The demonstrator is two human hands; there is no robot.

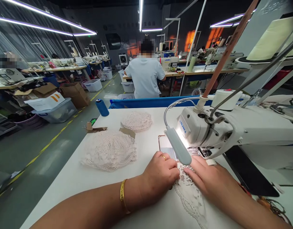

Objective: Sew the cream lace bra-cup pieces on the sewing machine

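A strip of cream lace fabric point(190, 198) runs from the needle area of a white sewing machine point(196, 127) down toward me. My left hand point(159, 173) is closed on the lace's left edge, its fingers curled, just left of the machine's foot. My right hand point(208, 173) lies over the lace on the other side with its fingers stretched out, the tips partly hidden behind a grey lamp head point(178, 146). The needle itself is hard to make out. Two heaps of similar lace, a nearer pile point(109, 151) and a farther pile point(137, 121), rest on the table to the left.
A blue thread cone point(102, 107) stands at the table's far left corner, near cardboard scraps point(95, 128). A black panel point(252, 171) and keys point(274, 205) lie on the right. Ahead, a person in a light shirt point(146, 76) sits at another machine.
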